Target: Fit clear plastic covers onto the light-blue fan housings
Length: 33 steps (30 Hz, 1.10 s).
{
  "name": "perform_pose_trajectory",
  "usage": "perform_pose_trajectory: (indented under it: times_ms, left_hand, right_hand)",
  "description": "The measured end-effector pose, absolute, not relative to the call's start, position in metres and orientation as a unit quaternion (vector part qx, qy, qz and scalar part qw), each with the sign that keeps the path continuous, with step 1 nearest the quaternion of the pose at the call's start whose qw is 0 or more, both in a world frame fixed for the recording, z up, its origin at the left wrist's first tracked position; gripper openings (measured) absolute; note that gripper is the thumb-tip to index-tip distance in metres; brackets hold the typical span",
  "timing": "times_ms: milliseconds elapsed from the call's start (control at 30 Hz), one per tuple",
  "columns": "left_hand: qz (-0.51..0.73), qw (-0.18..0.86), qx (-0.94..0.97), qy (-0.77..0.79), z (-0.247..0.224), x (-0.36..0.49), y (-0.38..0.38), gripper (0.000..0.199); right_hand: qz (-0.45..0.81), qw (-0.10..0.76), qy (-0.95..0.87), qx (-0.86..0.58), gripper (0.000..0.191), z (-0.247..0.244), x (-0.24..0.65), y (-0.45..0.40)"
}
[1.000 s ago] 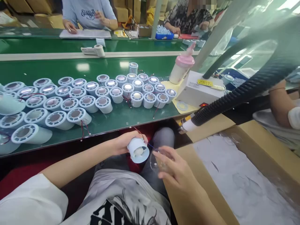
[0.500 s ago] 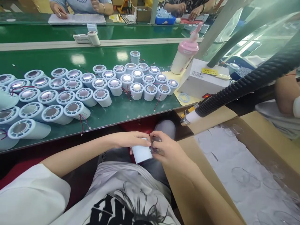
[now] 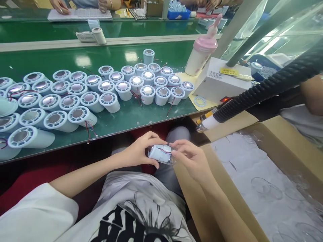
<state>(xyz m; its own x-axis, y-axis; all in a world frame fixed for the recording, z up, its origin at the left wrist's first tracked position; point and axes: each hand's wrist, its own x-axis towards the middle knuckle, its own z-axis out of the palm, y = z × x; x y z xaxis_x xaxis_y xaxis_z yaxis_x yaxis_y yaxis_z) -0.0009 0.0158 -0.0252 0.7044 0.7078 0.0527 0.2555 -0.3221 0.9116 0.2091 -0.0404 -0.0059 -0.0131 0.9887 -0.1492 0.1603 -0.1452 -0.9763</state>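
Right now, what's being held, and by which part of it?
A light blue cylinder in clear plastic: the left hand holds its sides near one end; the right hand is at the other.

Light-blue cylinder [image 3: 159, 153] now inside the clear plastic cover [image 3: 172, 161].
Just below frame centre, its side and wire [image 3: 163, 150] show where its open end did a second ago; the right hand [image 3: 193, 158], then apart, now pinches the cover's right end.

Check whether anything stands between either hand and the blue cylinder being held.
Yes: clear plastic shows at the right end of the blue cylinder, between it and the right hand. The left hand holds the other end; whether plastic lies there too is unclear.
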Motion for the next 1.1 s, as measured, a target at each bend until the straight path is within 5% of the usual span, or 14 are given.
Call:
perform_pose_trajectory:
  times_ms: [167,267,300,433,600,767,1100]
  left_hand:
    - [0.196,0.671,0.66,0.277,-0.026,0.0,0.013,0.068]
    - [0.202,0.722,0.585,0.309,-0.022,0.001,0.009,0.068]
    - [0.21,0.732,0.564,0.32,-0.021,0.001,0.008,0.067]
    - [0.207,0.758,0.517,0.341,-0.015,0.0,0.003,0.067]
    - [0.192,0.749,0.553,0.31,-0.009,-0.006,0.005,0.076]
    - [0.227,0.756,0.533,0.304,-0.018,0.009,0.026,0.08]
    - [0.199,0.766,0.55,0.264,-0.04,0.096,0.088,0.062]
  right_hand:
    - [0.568,0.454,-0.445,-0.522,0.027,-0.01,0.217,-0.036]
    - [0.549,0.443,-0.525,-0.477,0.013,-0.013,0.22,-0.04]
    - [0.511,0.429,-0.578,-0.47,0.022,-0.014,0.221,-0.042]
    - [0.357,0.385,-0.719,-0.456,0.037,-0.015,0.223,-0.052]
    - [0.405,0.405,-0.692,-0.44,0.04,-0.021,0.226,-0.052]
    - [0.467,0.489,-0.595,-0.434,0.04,-0.044,0.222,-0.046]
    - [0.337,0.614,-0.453,-0.552,0.052,-0.094,0.24,-0.037]
